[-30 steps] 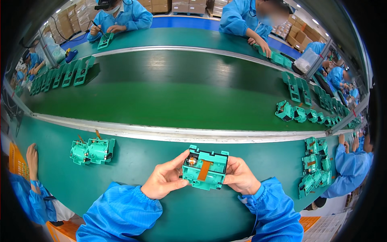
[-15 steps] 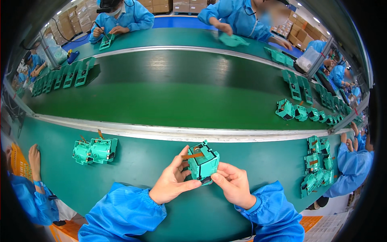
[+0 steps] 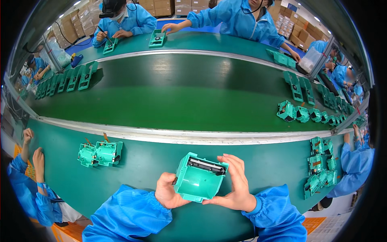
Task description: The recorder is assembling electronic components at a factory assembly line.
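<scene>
A green plastic housing is held up over the near bench, its hollow open side facing me. A black strip with a pale bar runs along its upper inside edge. My left hand grips its lower left corner, the fingers partly hidden behind it. My right hand spans its right side, thumb at the bottom edge and fingers up by the top right corner. To the left, two similar green housings with orange ribbon tabs stand side by side on the bench.
Several green housings are grouped at the bench's right. Beyond the white rail, a green conveyor belt carries rows of green covers and housings. Co-workers in blue sit opposite; other people's arms rest at both sides.
The housing has been turned over in my hands, from its outside with the orange tab to its hollow inside. Across the belt, a co-worker's hand has moved a green cover leftward.
</scene>
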The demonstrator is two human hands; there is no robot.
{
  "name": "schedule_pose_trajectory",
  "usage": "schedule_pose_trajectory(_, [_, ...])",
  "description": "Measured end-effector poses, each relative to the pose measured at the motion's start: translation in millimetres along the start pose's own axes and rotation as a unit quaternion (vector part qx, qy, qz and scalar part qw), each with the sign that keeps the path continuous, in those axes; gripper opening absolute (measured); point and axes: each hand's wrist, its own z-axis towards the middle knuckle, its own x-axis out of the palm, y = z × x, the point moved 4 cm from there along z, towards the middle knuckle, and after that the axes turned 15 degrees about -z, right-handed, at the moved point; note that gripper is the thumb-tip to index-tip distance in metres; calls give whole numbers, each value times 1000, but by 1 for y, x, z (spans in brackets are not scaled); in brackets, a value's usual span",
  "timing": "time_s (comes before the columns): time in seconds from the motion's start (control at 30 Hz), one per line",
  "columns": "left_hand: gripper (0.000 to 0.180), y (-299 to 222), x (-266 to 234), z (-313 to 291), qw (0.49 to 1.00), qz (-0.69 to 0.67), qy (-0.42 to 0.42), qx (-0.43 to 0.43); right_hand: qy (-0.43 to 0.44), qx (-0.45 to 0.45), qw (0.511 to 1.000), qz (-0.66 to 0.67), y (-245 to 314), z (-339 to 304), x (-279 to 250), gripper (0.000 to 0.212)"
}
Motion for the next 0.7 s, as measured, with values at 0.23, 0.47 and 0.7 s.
schedule_pose_trajectory(0.23, [84,-10,30,2,974,197,52,103,25,-5,996,81,-9,-3,7,87])
schedule_pose_trajectory(0.47, [91,-17,38,-4,666,658,22,351,114,100,915,372,-17,-6,16,88])
schedule_pose_trajectory(0.7, [81,-9,44,-7,554,717,89,414,100,29,954,280,-15,-6,9,73])
